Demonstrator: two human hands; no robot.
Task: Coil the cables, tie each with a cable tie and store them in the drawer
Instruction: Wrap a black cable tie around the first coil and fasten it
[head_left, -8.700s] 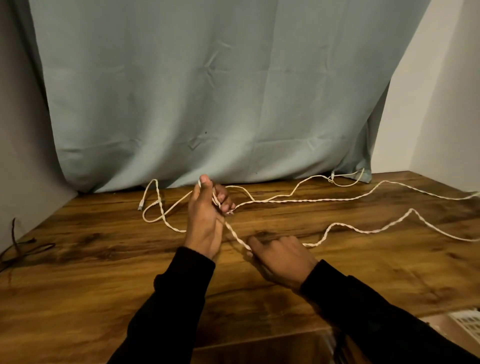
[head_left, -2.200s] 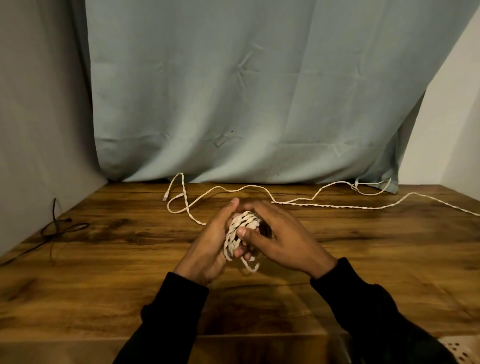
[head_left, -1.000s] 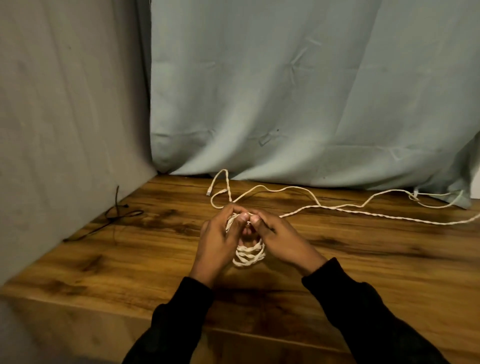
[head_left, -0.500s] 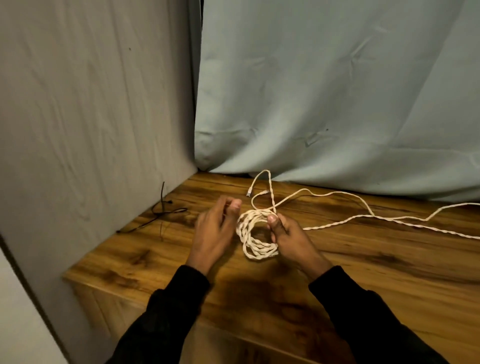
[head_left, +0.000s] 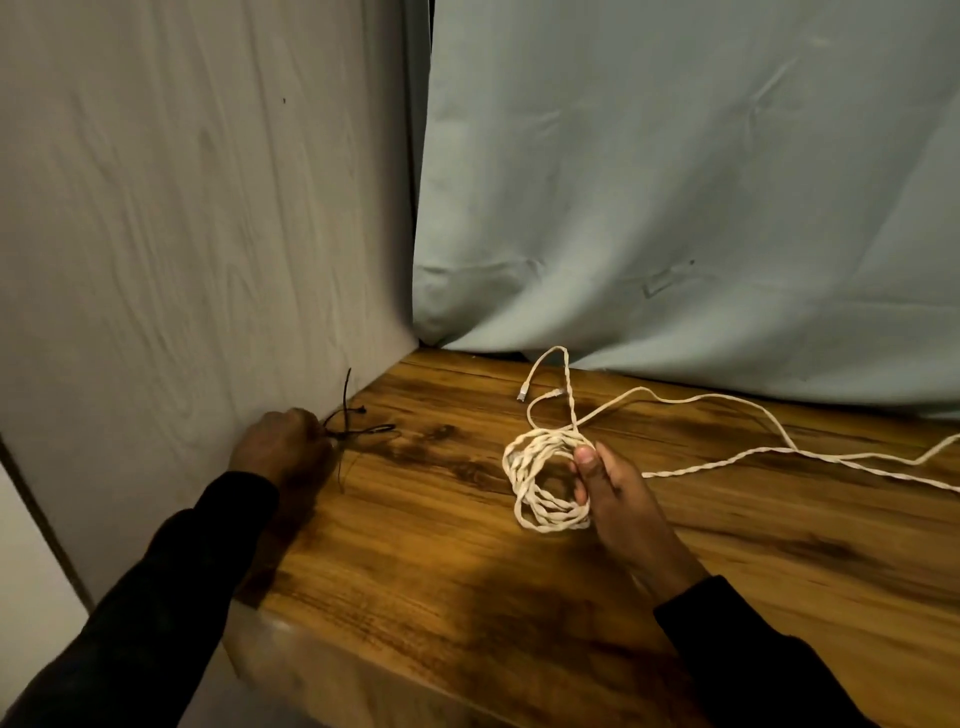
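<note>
Stretching from a grey wood-grain side panel (head_left: 197, 218) to a pale blue curtain (head_left: 675, 182), the wooden tabletop (head_left: 426, 561) carries loose cream cable (head_left: 769, 457). Right hand (head_left: 618, 493) pinches the coiled cable (head_left: 545, 483) just above it. Left hand (head_left: 283, 441), fingers curled, grips black cable ties (head_left: 358, 423) beside the panel.
</note>
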